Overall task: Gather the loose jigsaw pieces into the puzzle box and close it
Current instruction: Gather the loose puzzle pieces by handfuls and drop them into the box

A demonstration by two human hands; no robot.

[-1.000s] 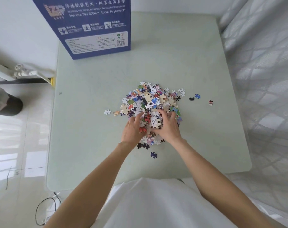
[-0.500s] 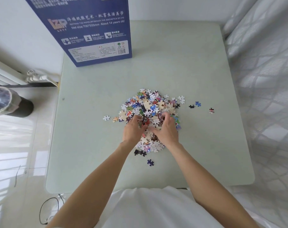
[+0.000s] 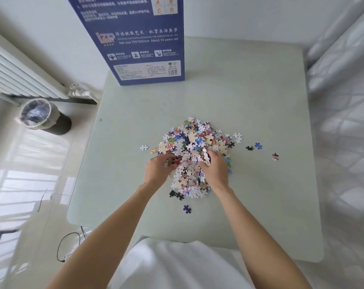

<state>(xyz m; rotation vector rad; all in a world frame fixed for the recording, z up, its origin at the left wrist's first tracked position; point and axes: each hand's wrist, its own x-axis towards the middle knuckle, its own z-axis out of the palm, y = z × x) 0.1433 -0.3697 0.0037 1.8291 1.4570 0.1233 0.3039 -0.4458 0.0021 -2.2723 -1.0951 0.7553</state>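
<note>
Seen from the head camera, both hands worked in a heap of jigsaw pieces lying near the middle of a pale green table. The left hand sat at the heap's left edge with its fingers curled inward, closed around a small clutch of pieces, reddish and mixed colours showing between the fingertips. The right hand pressed against the heap's right side, fingers bent and wrapped over several pieces at the thumb; how many it held could not be judged, since the palm faced down and hid them. Between the two hands lay a band of mostly white pieces reaching toward the person.

Stray pieces lay apart from the heap: a white piece to the left, a black pair and a dark blue piece on the near side, and a black piece, a blue piece and a reddish piece off to the right.

The blue puzzle box stood upright at the table's far edge, well apart from the heap, its printed face toward the camera. On the floor to the left stood a lined bin below a white radiator.
</note>
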